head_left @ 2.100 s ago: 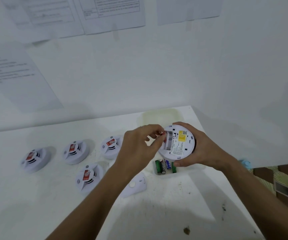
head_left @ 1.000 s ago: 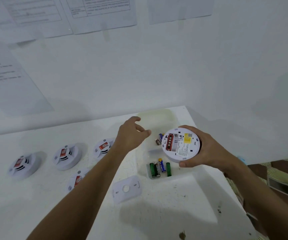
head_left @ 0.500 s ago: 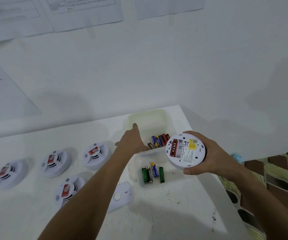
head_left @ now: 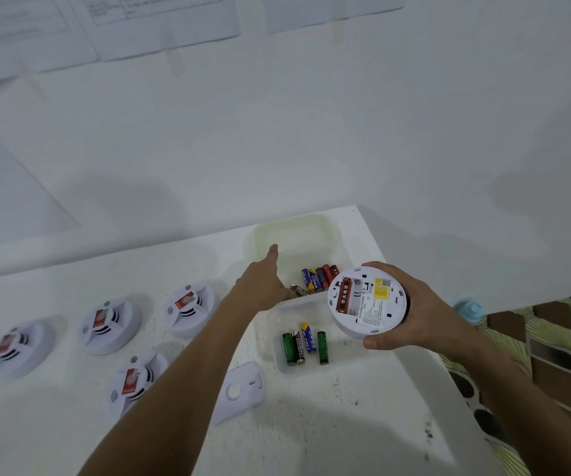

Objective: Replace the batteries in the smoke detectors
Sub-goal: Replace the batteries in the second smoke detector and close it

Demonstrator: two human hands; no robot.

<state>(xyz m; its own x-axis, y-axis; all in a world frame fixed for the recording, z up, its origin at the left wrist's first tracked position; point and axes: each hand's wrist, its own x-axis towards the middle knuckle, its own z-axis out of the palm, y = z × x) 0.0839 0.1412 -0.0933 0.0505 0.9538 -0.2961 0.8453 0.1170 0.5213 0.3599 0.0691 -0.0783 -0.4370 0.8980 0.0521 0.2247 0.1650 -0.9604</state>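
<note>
Detector (head_left: 366,302) (right hand (head_left: 421,312) gripping) above battery tray (head_left: 311,369).

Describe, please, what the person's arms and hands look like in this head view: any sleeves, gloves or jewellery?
Both forearms are bare up to the frame's edge, with no sleeve in view. The left hand and right hand wear no gloves, and no watch, bracelet or ring shows. The right hand's nails look short and unpainted.

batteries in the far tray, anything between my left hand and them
Nothing visible blocks the way. The left hand reaches over the tray's near rim, fingertips right by the far batteries. The right hand holds the smoke detector off to the right, clear of that path.
</note>
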